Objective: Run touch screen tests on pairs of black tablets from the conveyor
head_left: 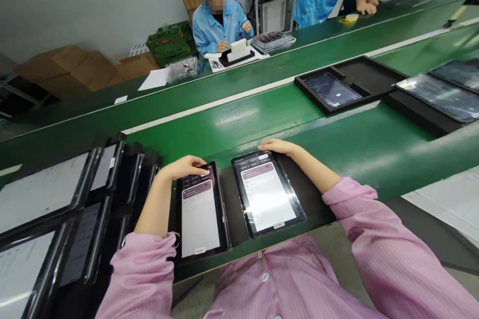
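Two tablets with lit screens lie side by side before me on a black tray. My left hand [192,165] rests over the top of the left tablet [200,217], its thumb stretched onto the upper screen and its other fingers bent near the far edge. At the top edge of the right tablet [269,197] is my right hand [276,146], with fingers extended over that edge; its fingertips are partly hidden. Both screens show a mauve banner above a white area, and each tablet has a small white label at its lower end. Neither tablet is lifted.
Stacked black trays with tablets [41,189] stand close on my left. Ahead runs a green conveyor belt [239,114], carrying a black tray [370,77] with a tablet. More tablets [441,92] lie at right. Across the line, a person in blue [219,27] sits working; another stands leaning.
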The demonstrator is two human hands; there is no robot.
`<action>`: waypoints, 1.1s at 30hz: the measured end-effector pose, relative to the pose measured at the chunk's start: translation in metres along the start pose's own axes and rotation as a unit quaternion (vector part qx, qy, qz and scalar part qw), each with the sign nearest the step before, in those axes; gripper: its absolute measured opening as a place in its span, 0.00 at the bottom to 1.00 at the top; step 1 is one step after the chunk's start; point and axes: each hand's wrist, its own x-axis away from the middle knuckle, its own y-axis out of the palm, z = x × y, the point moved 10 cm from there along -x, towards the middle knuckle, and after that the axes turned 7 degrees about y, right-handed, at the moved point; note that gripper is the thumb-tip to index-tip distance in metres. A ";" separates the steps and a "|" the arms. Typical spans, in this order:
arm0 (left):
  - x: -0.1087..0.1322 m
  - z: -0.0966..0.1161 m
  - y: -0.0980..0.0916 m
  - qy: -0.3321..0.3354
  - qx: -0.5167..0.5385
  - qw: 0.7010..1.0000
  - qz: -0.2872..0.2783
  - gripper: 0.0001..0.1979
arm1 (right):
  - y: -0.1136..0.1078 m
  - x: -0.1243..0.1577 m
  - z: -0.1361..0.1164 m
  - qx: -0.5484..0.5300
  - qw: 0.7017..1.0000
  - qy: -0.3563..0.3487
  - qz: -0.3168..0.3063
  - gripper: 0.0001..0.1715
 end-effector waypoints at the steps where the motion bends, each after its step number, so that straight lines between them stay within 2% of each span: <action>1: 0.002 0.000 -0.002 0.000 0.001 1.000 0.000 0.31 | 0.001 -0.001 -0.002 -0.012 1.000 -0.004 -0.010 0.28; 5: 0.003 -0.002 -0.004 -0.006 0.002 1.000 -0.004 0.32 | 0.004 -0.002 -0.009 -0.048 0.998 -0.015 -0.033 0.25; 11: -0.009 -0.001 0.001 -0.030 -0.015 0.999 -0.002 0.36 | 0.000 0.000 -0.020 -0.075 0.995 -0.038 -0.054 0.24; 15: -0.012 0.000 0.002 -0.021 -0.036 0.999 -0.006 0.37 | -0.006 0.001 -0.025 -0.082 0.994 -0.045 -0.056 0.27; 22: -0.013 -0.011 -0.005 0.003 -0.069 0.998 0.008 0.44 | -0.008 -0.003 -0.030 -0.105 0.992 -0.043 -0.059 0.33; 33: -0.010 0.007 0.002 0.024 -0.126 0.992 0.012 0.36 | -0.006 0.003 -0.040 -0.125 0.986 -0.069 -0.084 0.28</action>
